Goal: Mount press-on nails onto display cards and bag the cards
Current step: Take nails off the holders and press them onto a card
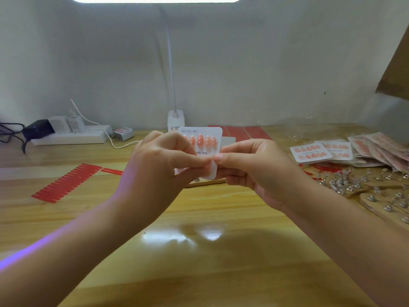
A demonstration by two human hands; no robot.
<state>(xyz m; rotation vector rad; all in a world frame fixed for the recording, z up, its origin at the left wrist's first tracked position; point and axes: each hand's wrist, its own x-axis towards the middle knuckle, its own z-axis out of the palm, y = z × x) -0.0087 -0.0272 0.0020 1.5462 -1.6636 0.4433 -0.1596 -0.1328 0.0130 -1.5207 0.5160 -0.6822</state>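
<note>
Card (pixel 210 140) held up at dead centre, clear of the worktop (pixel 199 251), top row of pink nails (pixel 200 140) already stuck on, bottom half mostly hidden behind fingers. Left hand (pixel 159 165) pinching the card's lower left, grip closed with the thumb across the front. Right hand (pixel 252 167) pinching the lower right edge, thumb tip pressed near the middle, maybe seating something there, can't tell.

Risks, just guessing: thumb sliding up and knocking a mounted nail crooked or popping it off. Squeezing too hard from both sides could bow the card and loosen the glue. Could also land a nail crooked in the lower row, with fingers blocking the view.

Wooden worktop, glossy, lamp glare at 6 o'clock. Red sticker strips (pixel 66 185) at 9 o'clock, finished cards (pixel 311 152) and bags (pixel 380 149) at 3 o'clock, loose nails on stands (pixel 345 185) just below those. Power strip (pixel 70 136) at 10 o'clock, lamp base (pixel 176 120) at 12, plain white wall (pixel 265 63) behind.
</note>
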